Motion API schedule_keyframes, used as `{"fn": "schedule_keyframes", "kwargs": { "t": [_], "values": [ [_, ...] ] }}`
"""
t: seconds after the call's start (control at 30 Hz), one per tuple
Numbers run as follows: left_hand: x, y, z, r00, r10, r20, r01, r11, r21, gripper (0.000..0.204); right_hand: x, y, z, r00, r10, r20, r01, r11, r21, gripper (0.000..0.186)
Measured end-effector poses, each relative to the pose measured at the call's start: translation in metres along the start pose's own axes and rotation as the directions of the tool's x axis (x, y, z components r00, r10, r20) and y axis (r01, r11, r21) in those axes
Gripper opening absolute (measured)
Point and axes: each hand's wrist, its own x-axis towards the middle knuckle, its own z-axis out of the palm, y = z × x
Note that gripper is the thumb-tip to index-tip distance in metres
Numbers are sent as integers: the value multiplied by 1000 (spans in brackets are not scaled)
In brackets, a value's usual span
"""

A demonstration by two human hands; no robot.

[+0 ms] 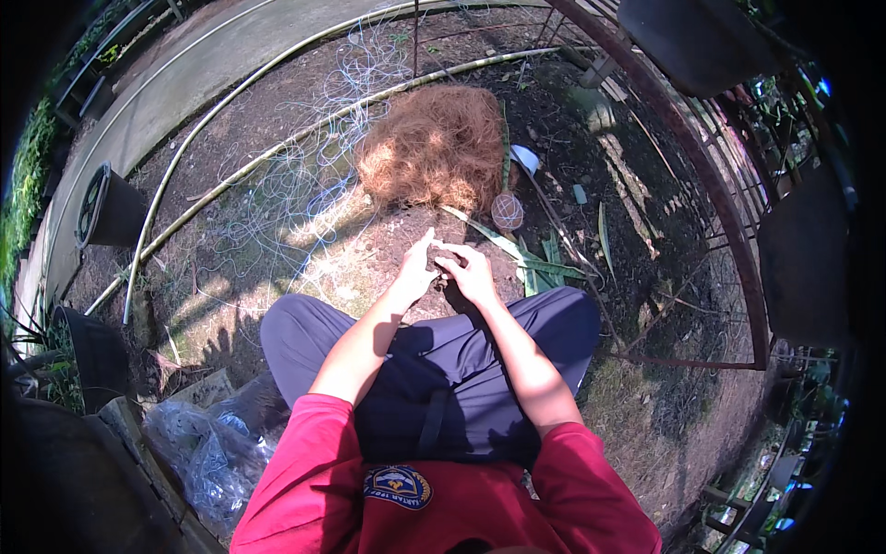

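Observation:
I sit on bare soil with my knees apart, in dark trousers and a red shirt. My left hand (417,268) and my right hand (471,273) meet in front of me, fingers pinched together on a small pale piece (440,246) held between them. What the piece is I cannot tell. Just beyond my hands lies a big heap of brown coconut fibre (434,146). A small round ball of wound fibre (507,211) rests on the ground to the right of the heap.
Tangled thin white line (305,175) spreads over the soil at left, crossed by long pale hoses (277,148). Black pots (106,208) stand at left, a crumpled plastic bag (198,448) lower left. Green leaf strips (540,263) lie by my right knee. A rusty curved metal frame (711,185) bounds the right.

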Motion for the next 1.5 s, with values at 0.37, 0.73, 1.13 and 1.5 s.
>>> {"fn": "schedule_keyframes", "kwargs": {
  "t": [0.37,0.73,1.13,1.5],
  "values": [
    [4,0,-14,982,-186,-31,176,962,-206,23,-8,-22,-1,989,-147,3,143,951,-273,35],
    [-3,-8,-2,968,-248,-27,238,951,-199,18,-21,-11,23,892,-450,-41,372,782,-500,21],
    [-7,1,3,981,-121,153,163,940,-301,15,-11,-9,25,888,-344,-305,315,939,-141,63],
    [-1,-25,-6,996,31,89,-41,993,107,21,-7,-8,18,999,45,25,-40,985,-167,61]
  ]
}}
